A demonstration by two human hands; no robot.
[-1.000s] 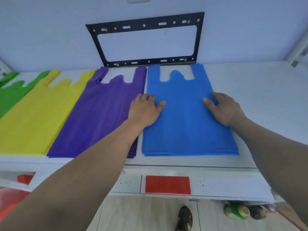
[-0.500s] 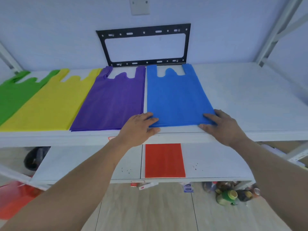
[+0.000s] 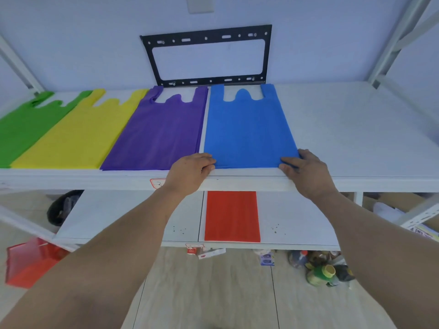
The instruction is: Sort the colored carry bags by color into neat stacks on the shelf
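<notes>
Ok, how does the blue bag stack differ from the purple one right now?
The blue stack has both hands at its near corners, the left hand and the right hand; no hand grips the purple stack. The blue stack has bare shelf on its right; the purple stack has the yellow stack on its left. Both lie flat, handles toward the wall, near edges roughly level at the shelf front.
</notes>
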